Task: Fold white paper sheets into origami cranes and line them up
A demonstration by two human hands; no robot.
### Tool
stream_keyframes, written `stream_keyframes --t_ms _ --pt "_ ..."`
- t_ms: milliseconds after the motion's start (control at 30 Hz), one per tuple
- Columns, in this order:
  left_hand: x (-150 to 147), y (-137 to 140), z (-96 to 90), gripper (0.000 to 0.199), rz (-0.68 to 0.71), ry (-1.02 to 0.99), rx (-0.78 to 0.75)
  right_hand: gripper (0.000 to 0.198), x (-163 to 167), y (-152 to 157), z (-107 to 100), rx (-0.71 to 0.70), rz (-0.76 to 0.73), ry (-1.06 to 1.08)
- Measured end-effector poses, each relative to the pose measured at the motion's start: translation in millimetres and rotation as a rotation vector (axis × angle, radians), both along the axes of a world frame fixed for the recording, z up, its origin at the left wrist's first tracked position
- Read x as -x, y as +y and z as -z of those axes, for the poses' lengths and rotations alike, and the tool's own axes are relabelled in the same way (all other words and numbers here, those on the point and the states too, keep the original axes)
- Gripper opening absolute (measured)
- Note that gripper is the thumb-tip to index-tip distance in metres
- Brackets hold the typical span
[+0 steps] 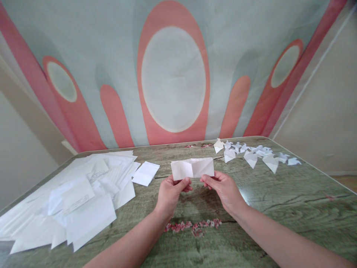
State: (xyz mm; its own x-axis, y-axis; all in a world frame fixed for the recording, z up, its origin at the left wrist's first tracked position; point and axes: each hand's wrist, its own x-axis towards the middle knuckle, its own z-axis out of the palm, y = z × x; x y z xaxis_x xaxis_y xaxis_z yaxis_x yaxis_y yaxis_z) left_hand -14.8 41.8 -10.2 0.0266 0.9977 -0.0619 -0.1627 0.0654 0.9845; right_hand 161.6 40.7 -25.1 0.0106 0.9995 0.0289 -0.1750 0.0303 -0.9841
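A folded white paper (192, 168) with a crease down its middle is held up over the table in front of me. My left hand (175, 190) pinches its lower left edge, thumb in front and fingers behind. At its lower right corner, my right hand (221, 186) grips the paper the same way. Left of my left hand lies a small stack of folded white paper (146, 173). Several small folded paper figures (251, 158) rest on the table to the right, beyond my right hand.
A large loose pile of white paper sheets (92, 212) spreads over the left side of the wood-patterned table (306, 216). Behind the table's far edge hangs a grey-green backdrop (173, 82) with coral arches and pale ovals. Pink flower prints (195, 225) mark the tabletop between my forearms.
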Motion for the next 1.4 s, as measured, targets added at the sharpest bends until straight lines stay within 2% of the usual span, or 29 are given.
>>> stream_keyframes --t_ms 233,533,867,1100,1400 --pt "0.7 -0.2 -2.0 0.027 0.006 0.041 -0.016 0.028 -2.3 1.5 1.1 -0.019 -0.006 -0.026" --pt "-1.2 -0.9 -4.6 0.026 0.014 0.066 -0.021 0.028 1.4 0.3 -5.8 0.015 -0.095 0.070" --pt "-2.4 -4.0 -5.5 0.020 0.022 0.179 -0.071 0.030 -0.3 1.3 0.2 -0.018 -0.053 -0.116" --pt "-1.6 -3.4 -0.8 0.023 0.072 0.132 -0.071 0.031 -3.2 1.6 -0.4 -0.046 -0.039 -0.240" --pt "0.3 -2.1 2.3 0.022 0.067 0.239 -0.095 0.032 -1.4 0.8 -1.2 -0.033 -0.047 -0.296"
